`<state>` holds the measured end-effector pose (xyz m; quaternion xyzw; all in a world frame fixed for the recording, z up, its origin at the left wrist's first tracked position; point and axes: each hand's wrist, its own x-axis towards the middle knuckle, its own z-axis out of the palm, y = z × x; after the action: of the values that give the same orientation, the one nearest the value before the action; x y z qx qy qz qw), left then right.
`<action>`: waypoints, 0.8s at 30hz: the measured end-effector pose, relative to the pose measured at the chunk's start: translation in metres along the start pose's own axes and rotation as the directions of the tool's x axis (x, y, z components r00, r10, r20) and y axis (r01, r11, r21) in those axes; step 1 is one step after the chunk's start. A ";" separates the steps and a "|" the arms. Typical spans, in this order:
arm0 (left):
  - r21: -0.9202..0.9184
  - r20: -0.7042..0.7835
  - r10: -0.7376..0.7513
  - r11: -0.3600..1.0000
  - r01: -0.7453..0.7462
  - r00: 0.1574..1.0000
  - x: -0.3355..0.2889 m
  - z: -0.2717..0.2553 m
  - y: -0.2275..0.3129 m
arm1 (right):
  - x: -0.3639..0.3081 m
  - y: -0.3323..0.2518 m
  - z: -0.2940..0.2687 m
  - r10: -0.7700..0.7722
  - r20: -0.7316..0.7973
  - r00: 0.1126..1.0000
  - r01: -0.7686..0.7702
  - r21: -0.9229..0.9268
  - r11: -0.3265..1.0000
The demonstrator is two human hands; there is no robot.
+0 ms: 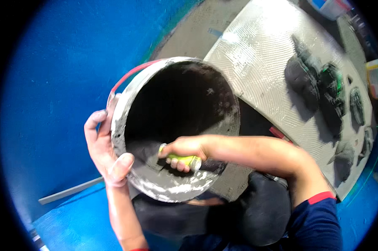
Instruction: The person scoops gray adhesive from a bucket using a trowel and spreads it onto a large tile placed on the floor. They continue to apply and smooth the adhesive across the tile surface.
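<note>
A round bucket point(121, 111), its rim crusted with grey and white mortar, is tilted so that its mouth faces me. My left hand point(101, 150) grips the bucket's left edge, with the thumb over the rim and the fingers along the outer wall. Inside the mouth, near the lower wall, my right hand point(182, 150) is closed round the yellow-green handle of a trowel point(189, 161). The trowel's blade is mostly lost against grey mortar point(149, 169) in the bucket. Deep shadow hides the bucket's bottom.
A large slab point(256, 54) coated with combed adhesive lies to the right, bearing several dark mortar clumps point(302, 81). Blue surface point(80, 50) spreads along the left, with a pale strip point(71, 190) on it. My dark-clad knee point(264, 209) is below the bucket. A tub point(331, 7) stands far right.
</note>
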<state>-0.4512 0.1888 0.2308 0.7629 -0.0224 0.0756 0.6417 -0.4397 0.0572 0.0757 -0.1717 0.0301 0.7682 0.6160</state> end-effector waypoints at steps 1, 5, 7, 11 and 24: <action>0.045 -0.032 -0.012 0.999 0.013 0.999 0.002 -0.006 0.009 | -0.010 -0.005 0.015 0.042 -0.002 0.999 -0.042 0.005 0.999; 0.032 -0.133 -0.002 0.999 0.006 0.991 -0.008 -0.055 0.006 | -0.086 0.015 0.030 -0.141 -0.052 0.989 0.108 -0.407 0.907; -0.022 -0.148 -0.010 1.000 0.006 0.989 -0.008 -0.076 0.000 | -0.157 0.025 0.026 -0.297 0.024 0.955 0.281 -0.401 0.872; -0.077 -0.191 -0.051 0.996 0.037 0.980 -0.024 -0.117 0.002 | -0.290 0.071 0.070 -0.641 -0.206 0.740 0.434 -0.582 0.688; -0.061 -0.390 -0.110 0.994 0.094 0.914 -0.015 -0.148 -0.015 | -0.357 0.199 -0.060 -0.778 -0.442 -0.446 -0.546 -0.555 0.628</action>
<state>-0.4767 0.3362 0.2382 0.7191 0.1450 0.1929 0.6517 -0.5515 -0.3399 0.0936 -0.9493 0.1899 0.0306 0.2486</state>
